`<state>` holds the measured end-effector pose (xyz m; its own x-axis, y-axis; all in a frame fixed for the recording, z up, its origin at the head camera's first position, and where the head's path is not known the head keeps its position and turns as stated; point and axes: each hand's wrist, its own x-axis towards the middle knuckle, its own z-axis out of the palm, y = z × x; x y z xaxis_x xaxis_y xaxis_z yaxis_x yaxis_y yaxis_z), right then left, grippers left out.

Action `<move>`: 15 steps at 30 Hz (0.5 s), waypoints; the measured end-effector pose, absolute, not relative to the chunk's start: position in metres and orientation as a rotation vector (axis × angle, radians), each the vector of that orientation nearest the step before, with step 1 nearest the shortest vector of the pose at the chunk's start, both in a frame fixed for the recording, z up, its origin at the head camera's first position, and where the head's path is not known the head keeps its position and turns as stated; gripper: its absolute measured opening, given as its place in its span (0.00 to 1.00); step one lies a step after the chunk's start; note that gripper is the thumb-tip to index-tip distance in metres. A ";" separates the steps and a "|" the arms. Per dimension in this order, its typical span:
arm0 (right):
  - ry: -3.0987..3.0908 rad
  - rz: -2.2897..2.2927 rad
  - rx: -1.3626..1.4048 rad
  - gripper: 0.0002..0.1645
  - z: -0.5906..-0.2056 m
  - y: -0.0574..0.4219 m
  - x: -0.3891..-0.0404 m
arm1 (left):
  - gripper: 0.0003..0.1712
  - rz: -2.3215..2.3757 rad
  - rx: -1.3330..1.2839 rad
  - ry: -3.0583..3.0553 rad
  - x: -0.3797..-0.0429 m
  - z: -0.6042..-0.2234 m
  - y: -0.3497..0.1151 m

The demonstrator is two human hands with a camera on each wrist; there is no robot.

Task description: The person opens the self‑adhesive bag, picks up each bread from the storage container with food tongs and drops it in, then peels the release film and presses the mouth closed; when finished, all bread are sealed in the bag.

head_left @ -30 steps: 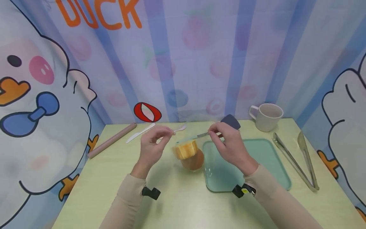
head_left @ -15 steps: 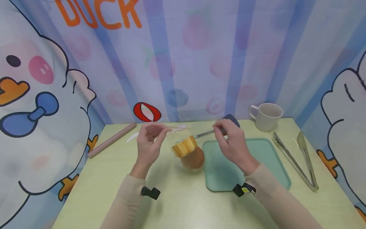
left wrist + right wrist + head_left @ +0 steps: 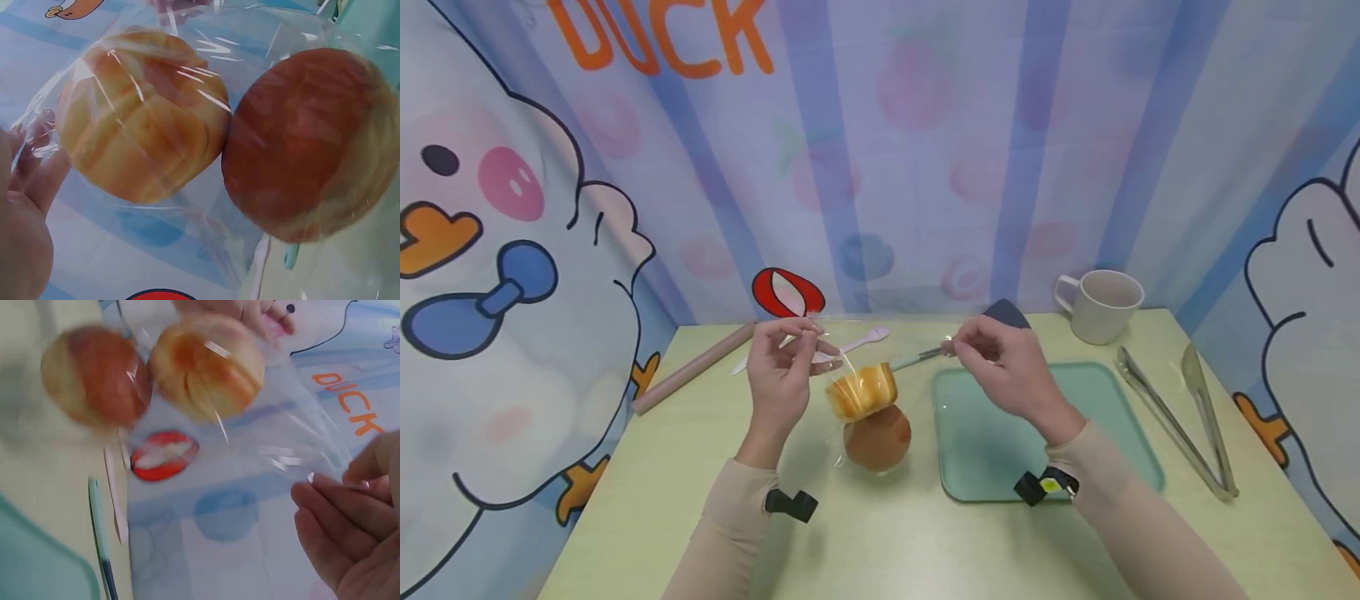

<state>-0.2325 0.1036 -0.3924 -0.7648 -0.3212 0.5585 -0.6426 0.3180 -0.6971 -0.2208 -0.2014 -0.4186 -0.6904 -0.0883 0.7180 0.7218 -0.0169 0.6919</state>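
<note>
My left hand (image 3: 782, 367) pinches one side of the mouth of a clear plastic bag (image 3: 281, 425). On the other side my right hand (image 3: 1003, 367) pinches the bag's edge between thumb and fingers. Hanging inside the bag are a golden scored bun (image 3: 862, 392) and, just below it, a round brown bun (image 3: 877, 438). The buns touch each other in the left wrist view, where the golden bun (image 3: 147, 119) lies nearer the left fingers than the brown bun (image 3: 309, 144). The bag is held above the table; its film is hard to make out in the head view.
A mint tray (image 3: 985, 471) lies beneath the right forearm. Behind stand a mug (image 3: 1105, 307) and a navy spatula head (image 3: 1006, 314). Metal tongs (image 3: 1176, 429) lie at right, a mauve rolling pin (image 3: 694, 368) at left. A pale pink utensil (image 3: 872, 336) lies behind the bag.
The left hand has shifted slightly left and the hands are wider apart. Both buns have swung left and lower, and the brown one shows more fully below the golden one.
</note>
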 end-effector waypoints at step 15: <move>-2.180 1.361 0.953 0.05 -0.392 0.100 -0.238 | 0.10 -1.753 -0.667 -1.604 -0.218 -0.424 -0.205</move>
<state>-0.2382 0.0998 -0.3915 -0.6886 -0.3376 0.6418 -0.7249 0.2945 -0.6228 -0.2184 -0.2051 -0.4236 -0.6513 -0.1300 0.7476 0.7562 -0.0287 0.6538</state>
